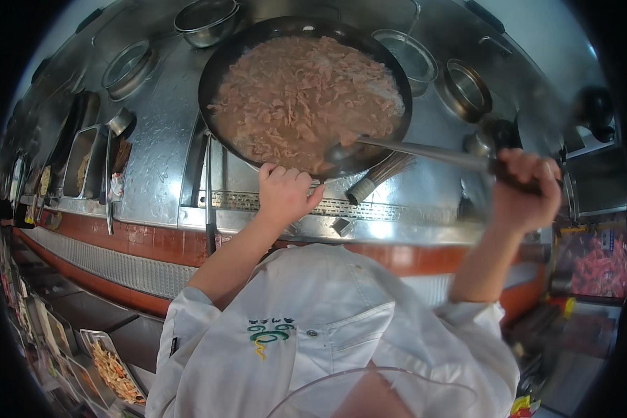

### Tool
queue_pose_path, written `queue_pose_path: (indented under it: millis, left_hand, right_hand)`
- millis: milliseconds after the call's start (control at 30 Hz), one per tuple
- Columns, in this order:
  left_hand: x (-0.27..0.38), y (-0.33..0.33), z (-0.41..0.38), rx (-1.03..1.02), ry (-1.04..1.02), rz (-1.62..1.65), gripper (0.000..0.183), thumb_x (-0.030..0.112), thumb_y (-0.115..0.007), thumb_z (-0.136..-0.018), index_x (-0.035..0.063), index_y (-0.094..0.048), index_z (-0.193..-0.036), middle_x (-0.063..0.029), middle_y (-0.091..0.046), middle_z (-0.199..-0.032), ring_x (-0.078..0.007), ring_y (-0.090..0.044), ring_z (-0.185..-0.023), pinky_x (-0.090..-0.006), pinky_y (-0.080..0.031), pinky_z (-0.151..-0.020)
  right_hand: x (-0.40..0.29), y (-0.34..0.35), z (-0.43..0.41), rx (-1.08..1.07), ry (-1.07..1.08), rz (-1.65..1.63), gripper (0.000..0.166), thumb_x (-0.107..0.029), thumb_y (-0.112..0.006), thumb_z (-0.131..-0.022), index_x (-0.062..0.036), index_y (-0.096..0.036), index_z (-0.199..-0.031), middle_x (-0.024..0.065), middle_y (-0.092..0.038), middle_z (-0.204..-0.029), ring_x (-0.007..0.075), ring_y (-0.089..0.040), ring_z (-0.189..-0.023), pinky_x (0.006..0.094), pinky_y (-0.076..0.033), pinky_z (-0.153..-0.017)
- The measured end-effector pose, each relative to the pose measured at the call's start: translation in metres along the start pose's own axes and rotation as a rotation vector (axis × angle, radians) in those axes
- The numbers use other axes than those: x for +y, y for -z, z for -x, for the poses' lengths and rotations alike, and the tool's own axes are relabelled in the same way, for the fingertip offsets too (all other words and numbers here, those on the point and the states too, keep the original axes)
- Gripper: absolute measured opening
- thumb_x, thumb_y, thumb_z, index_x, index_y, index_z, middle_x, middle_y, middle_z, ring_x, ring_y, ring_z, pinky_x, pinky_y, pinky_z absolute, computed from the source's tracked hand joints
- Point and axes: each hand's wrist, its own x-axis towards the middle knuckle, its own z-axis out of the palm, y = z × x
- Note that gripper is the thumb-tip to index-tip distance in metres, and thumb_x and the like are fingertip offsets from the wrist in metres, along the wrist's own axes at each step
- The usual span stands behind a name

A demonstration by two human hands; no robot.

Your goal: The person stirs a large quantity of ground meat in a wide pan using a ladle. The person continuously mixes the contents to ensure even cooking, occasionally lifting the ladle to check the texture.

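A large dark wok (211,112) stands before me, full of thin meat slices (298,89) in cloudy, foamy liquid. My left hand (287,193) is at its near rim with the fingers curled over the edge; the exact part under the palm is hidden. To the right, my right hand (527,190) grips the dark handle of a long metal ladle (423,149). The ladle's bowl dips into the liquid near the wok's near right side, beside some meat.
A bamboo wok brush (379,180) lies by the wok's near right edge. Around it on the steel range (151,157) are a metal strainer (407,55), a metal pot (465,91), a round basin (206,21) and a rectangular container (83,159). Trays of cut food (116,371) stand lower left.
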Motion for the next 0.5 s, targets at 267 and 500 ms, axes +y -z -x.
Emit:
queue_pose_path:
  millis: [267, 500]
  left_hand:
    - [0.000, -0.001, -0.001, 0.002, 0.000, 0.024, 0.031, 0.037, -0.075, -0.073, 0.0142, -0.056, -0.064, -0.0034, -0.056, -0.063, -0.0242, -0.055, -0.065, -0.0437, -0.039, -0.081]
    - [-0.001, -0.001, 0.001, -0.003, 0.000, -0.003, 0.031, 0.037, -0.075, -0.072, 0.0142, -0.056, -0.064, -0.0030, -0.055, -0.062, -0.0238, -0.054, -0.063, -0.0431, -0.040, -0.080]
  right_hand:
    - [0.118, -0.027, 0.018, -0.074, 0.097, 0.036, 0.007, 0.001, -0.058, -0.085, -0.0016, -0.053, -0.081, 0.0140, -0.059, -0.069, 0.0266, -0.060, -0.067, 0.0464, -0.053, -0.077]
    - [0.210, -0.043, 0.032, -0.172, 0.142, 0.195, 0.011, 0.006, -0.066, -0.087, -0.0003, -0.057, -0.085, 0.0107, -0.067, -0.085, 0.0231, -0.067, -0.089, 0.0428, -0.052, -0.093]
